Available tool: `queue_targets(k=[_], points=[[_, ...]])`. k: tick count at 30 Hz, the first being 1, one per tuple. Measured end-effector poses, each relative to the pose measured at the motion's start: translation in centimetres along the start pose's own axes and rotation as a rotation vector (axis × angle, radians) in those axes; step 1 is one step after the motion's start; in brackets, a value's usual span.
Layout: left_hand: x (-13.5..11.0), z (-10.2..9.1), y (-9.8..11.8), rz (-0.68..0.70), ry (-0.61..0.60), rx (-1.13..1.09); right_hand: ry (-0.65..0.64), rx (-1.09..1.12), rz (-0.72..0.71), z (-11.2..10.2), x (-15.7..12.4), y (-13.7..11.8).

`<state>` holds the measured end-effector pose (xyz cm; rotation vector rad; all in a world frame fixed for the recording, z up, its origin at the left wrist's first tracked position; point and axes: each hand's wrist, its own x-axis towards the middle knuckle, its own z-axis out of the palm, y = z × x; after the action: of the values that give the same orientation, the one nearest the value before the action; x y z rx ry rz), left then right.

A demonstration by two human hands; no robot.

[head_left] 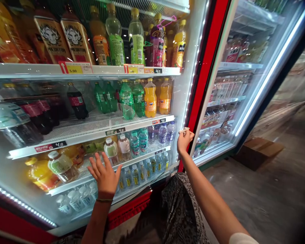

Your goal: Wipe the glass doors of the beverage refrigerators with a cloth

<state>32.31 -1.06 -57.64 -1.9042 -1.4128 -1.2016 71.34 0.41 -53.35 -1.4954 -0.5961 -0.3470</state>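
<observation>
My left hand (104, 175) is open, fingers spread, reaching toward the third shelf (139, 154) of an open drinks fridge, just in front of two pale bottles with white caps (117, 149). My right hand (184, 139) is raised at the fridge's right edge, its fingers pinched on a small white object (185, 129) that I cannot make out, next to the red door frame (205, 64). Teal-labelled bottles (139, 141) and purple-labelled bottles (165, 133) stand between my two hands.
Shelves above hold orange soda (150, 98), green soda (127, 98), dark cola (76, 101) and juice bottles. Small water bottles (142, 169) fill the bottom shelf. The glass door (246, 81) stands swung open to the right. A cardboard box (259, 150) lies on the grey floor.
</observation>
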Motion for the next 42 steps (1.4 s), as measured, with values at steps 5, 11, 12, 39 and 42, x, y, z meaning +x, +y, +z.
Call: queue_targets(k=[5, 11, 12, 39, 42], points=[[1.9, -0.1, 4.8, 0.191, -0.088, -0.042, -0.231, 0.006, -0.447, 1.4, -9.1, -4.6], [4.6, 0.3, 7.2, 0.281, -0.163, -0.043, -0.516, 0.040, -0.910, 1.1, -10.6, -5.3], [4.9, 0.4, 7.3, 0.285, -0.176, -0.041, -0.487, 0.036, -0.893, 0.9, -8.7, -4.7], [5.0, 2.1, 7.2, 0.248, -0.232, -0.083, -0.094, -0.047, -0.292, -0.9, 6.7, -3.0], [5.0, 2.1, 7.5, 0.250, -0.228, -0.074, -0.085, -0.021, -0.288, 0.1, 4.6, -5.5]])
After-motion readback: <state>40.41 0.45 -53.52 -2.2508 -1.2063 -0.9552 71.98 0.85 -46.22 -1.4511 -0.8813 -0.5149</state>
